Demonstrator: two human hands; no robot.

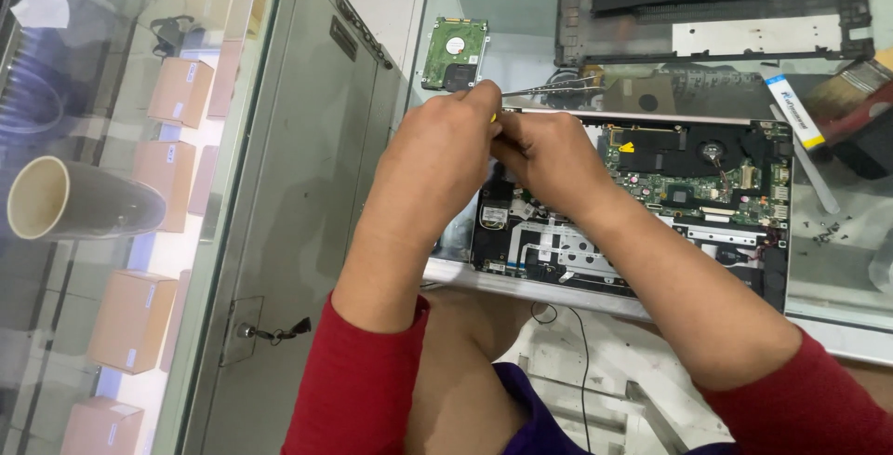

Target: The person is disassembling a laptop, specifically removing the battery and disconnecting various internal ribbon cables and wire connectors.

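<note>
Glass covers the counter (837,278) I am looking down on, with cardboard boxes (181,92) visible on shelves beneath it at my left and a pale cup (70,199) lying on its side there. On the glass lies the opened laptop (651,204), its bottom cover off: I see a green circuit board with a round black fan and a dark heat pipe toward the right, black and silver panels with white flat cables nearer me, and a silver rim along the front edge. My left hand (446,148) and right hand (549,153) meet over the laptop's back left corner, both with fingers pinched shut on a thin metal tool (549,90) whose tip points right; a bit of yellow shows between them. Just beyond my hands rests a bare hard drive (454,53), green board upward. Farther back lies a black laptop frame (716,8), and at the right a paintbrush (851,87) and small loose screws (826,230).
</note>
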